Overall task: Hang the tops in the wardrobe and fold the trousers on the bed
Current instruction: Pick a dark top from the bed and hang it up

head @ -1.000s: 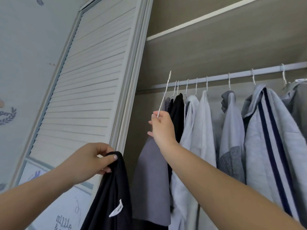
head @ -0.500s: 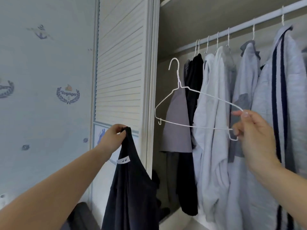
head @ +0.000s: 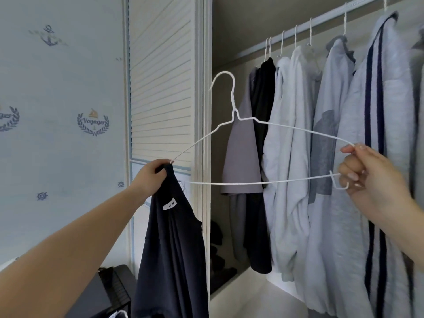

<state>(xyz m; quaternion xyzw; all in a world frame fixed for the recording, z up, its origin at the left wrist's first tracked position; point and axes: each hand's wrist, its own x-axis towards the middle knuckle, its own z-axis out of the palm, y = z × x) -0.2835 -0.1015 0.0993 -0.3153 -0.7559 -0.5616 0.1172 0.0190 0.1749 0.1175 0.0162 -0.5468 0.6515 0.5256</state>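
A dark navy top (head: 172, 253) with a white neck label hangs from my left hand (head: 152, 174), which grips its neckline in front of the wardrobe's door frame. A white wire hanger (head: 234, 115) is held level in the air, hook upward. My right hand (head: 369, 177) pinches the hanger's right end. The hanger's left end reaches into the top's neckline at my left hand. Behind them the wardrobe rail (head: 325, 19) carries several grey, white and black tops on white hangers.
A white louvred wardrobe door (head: 160, 88) stands to the left of the opening. Wallpaper with anchor prints (head: 68, 111) covers the wall at far left. A dark object (head: 110, 292) sits low at the left. Dark folded items (head: 218, 260) lie on the wardrobe floor.
My right hand took the white hanger off the rail and brought it down and out. My left hand raised the dark top until the hanger's left end met its neckline.
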